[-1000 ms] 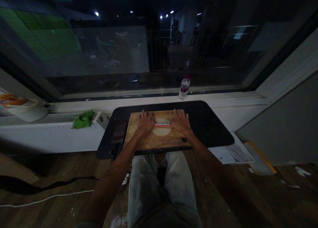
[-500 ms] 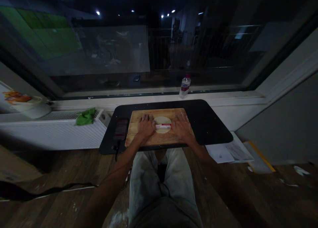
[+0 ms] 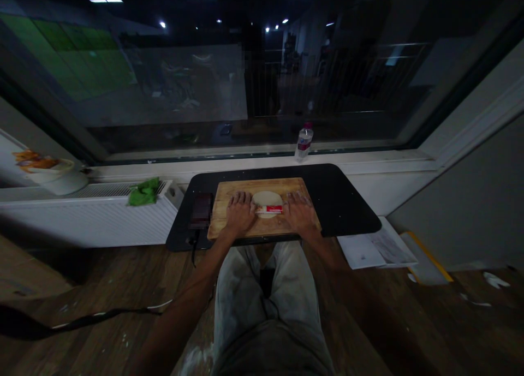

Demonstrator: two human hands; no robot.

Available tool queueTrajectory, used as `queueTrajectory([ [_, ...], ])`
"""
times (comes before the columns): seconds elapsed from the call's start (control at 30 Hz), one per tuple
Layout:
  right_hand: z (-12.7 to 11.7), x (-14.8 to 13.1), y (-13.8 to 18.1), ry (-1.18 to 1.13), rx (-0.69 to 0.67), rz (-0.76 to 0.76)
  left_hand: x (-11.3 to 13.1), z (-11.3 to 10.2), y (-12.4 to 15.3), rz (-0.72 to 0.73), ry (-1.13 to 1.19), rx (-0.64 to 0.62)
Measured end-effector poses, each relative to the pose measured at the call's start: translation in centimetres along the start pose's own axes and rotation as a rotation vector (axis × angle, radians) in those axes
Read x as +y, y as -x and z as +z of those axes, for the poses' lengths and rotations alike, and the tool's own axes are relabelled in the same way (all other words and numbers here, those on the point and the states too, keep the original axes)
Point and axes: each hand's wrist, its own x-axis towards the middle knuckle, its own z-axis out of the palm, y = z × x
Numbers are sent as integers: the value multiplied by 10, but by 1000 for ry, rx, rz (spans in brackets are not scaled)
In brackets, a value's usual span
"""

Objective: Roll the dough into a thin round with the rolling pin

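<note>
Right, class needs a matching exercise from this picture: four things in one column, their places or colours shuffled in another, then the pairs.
Things
1. tube
2. flat disc
3. cloth
4. bottle

Places and colours
A. green, on the radiator
B. red and white, between the left hand and right hand
C. upright on the windowsill
D. pale, on the wooden board

Pairs: 1-B, 2-D, 3-A, 4-C

The board [image 3: 221, 202] is wood, the dough [image 3: 267, 197] matt and smooth.
</note>
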Motion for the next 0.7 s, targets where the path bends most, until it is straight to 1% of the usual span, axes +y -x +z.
queueTrajectory([
  [0.17,2,0,7,14,19,7,4,-4,10,-17,18,-4],
  [0.47,2,-4,16,28,1,24,5,-3,24,-8,47,14],
  [0.7,3,-4,21,12,35,16,6,-1,31,-8,46,38],
])
